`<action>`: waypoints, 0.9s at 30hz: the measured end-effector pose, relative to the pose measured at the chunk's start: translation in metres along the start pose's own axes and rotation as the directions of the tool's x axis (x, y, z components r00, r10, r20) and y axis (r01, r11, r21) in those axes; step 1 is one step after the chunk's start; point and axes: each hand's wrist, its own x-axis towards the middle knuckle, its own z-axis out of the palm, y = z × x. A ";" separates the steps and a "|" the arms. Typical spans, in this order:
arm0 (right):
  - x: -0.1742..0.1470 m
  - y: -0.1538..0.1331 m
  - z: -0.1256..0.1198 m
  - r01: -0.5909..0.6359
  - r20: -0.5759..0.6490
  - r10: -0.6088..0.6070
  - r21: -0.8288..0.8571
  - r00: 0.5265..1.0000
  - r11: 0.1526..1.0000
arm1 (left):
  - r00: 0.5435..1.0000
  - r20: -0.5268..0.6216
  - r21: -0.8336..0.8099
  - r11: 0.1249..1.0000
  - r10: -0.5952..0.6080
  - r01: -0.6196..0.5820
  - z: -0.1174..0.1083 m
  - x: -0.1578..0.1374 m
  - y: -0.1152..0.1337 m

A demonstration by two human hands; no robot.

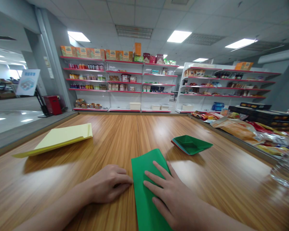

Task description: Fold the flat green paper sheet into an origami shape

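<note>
A sheet of green paper (144,199), apparently folded, lies on the wooden table in front of me. My right hand (170,191) rests flat on it with the fingers spread. At the paper's left edge is my left hand (109,183), its fingers curled together and the fingertips touching that edge; exactly how they grip it is partly hidden. Beyond my right hand sits a folded paper boat shape (191,144), green inside, with red and blue layers showing at its left side. Several pale yellow sheets (65,136) lie to the far left, their edges lifted.
The wooden table (118,134) has a raised rim. Along its right side lie packaged snacks (240,130) and dark boxes (262,117). A clear glass or plastic container (286,170) stands at the right edge. Stocked shelves (125,81) line the back.
</note>
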 end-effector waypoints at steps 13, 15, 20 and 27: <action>0.000 -0.002 0.001 -0.004 -0.001 0.004 -0.013 1.000 1.000 | 1.000 0.024 -0.006 1.000 -0.015 0.015 -0.002 0.001 0.001; 0.000 -0.002 0.001 -0.007 -0.002 0.007 -0.011 1.000 1.000 | 0.999 0.029 0.000 1.000 -0.016 0.016 -0.002 0.001 0.001; 0.000 -0.002 0.001 0.007 -0.012 -0.007 -0.008 1.000 1.000 | 0.999 0.036 -0.014 1.000 -0.020 0.020 -0.002 0.000 0.002; 0.000 -0.002 0.000 0.004 -0.027 -0.004 -0.008 1.000 1.000 | 0.999 0.032 -0.017 1.000 -0.024 0.024 -0.003 -0.001 0.002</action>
